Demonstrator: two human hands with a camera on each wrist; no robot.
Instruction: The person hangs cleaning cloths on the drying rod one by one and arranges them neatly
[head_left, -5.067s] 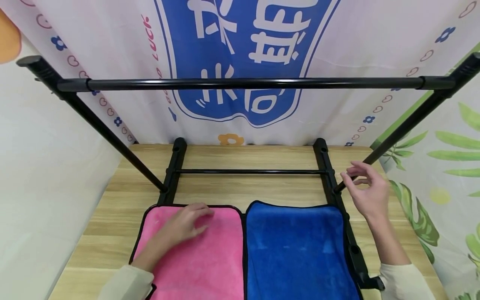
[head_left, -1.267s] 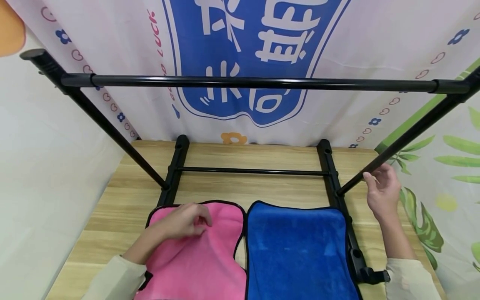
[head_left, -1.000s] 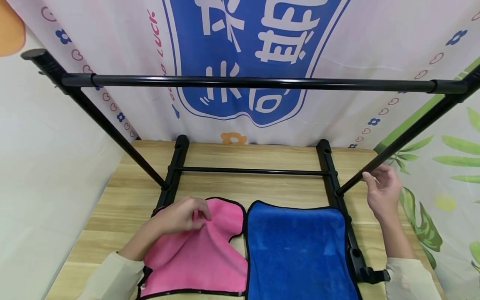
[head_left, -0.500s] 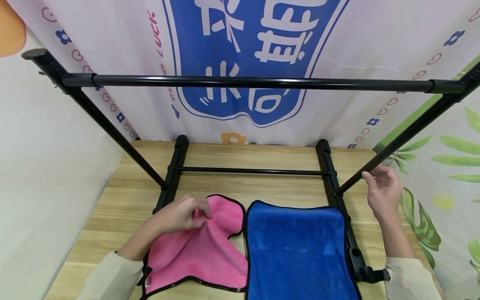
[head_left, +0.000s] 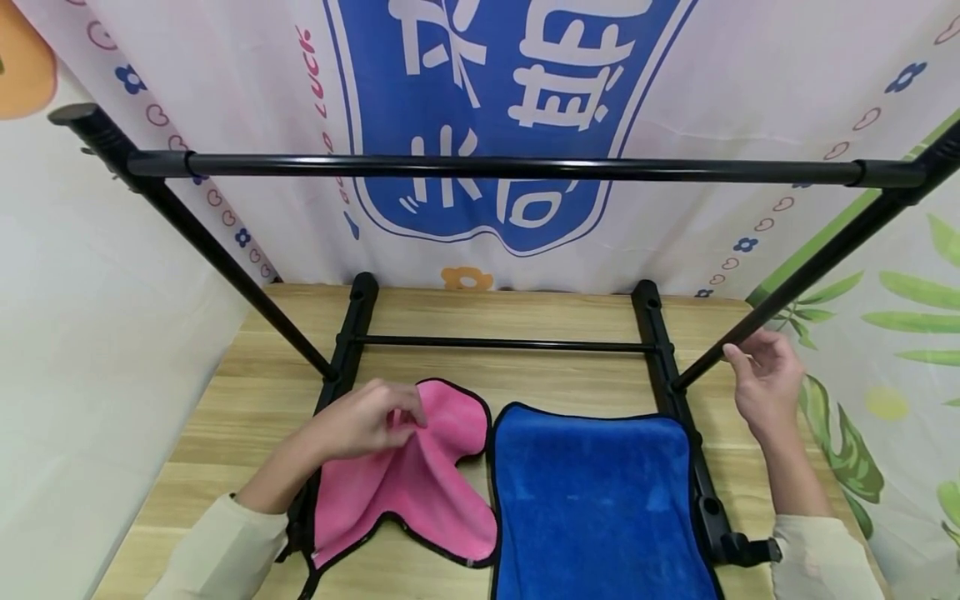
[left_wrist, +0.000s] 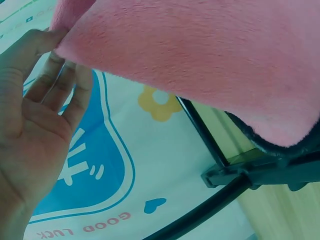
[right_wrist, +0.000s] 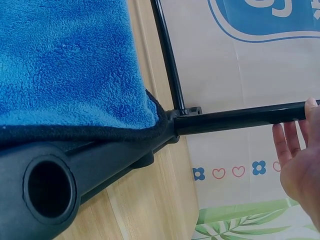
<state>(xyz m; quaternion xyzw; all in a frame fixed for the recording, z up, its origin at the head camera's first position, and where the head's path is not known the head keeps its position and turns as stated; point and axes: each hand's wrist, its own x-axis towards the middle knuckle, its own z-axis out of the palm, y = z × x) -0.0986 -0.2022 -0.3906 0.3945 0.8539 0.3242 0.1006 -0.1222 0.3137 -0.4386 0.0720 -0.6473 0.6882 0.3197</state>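
My left hand [head_left: 375, 417] pinches a pink cloth [head_left: 442, 492] with black edging near its middle. The cloth hangs in folds from that pinch, its near edge raised in an arch. In the left wrist view, thumb and fingertips meet on the plush fabric [left_wrist: 200, 50]. A blue cloth [head_left: 592, 500] with the same edging lies flat to the right of the pink one. My right hand [head_left: 768, 383] holds the slanted right pole [right_wrist: 235, 117] of a black rack, thumb on one side and fingers on the other.
The rack's top bar [head_left: 510, 167] spans above the cloths, and a lower crossbar [head_left: 502, 342] joins its feet. Beside the right sleeve a black fitting [head_left: 750, 550] sticks out. All stands on a wooden tabletop [head_left: 187, 467] against a printed curtain [head_left: 697, 92].
My left hand has gone from resting on the flat pink cloth to pinching and raising it, its near edge drawing up and away. The right hand has come to the pole and stayed there.
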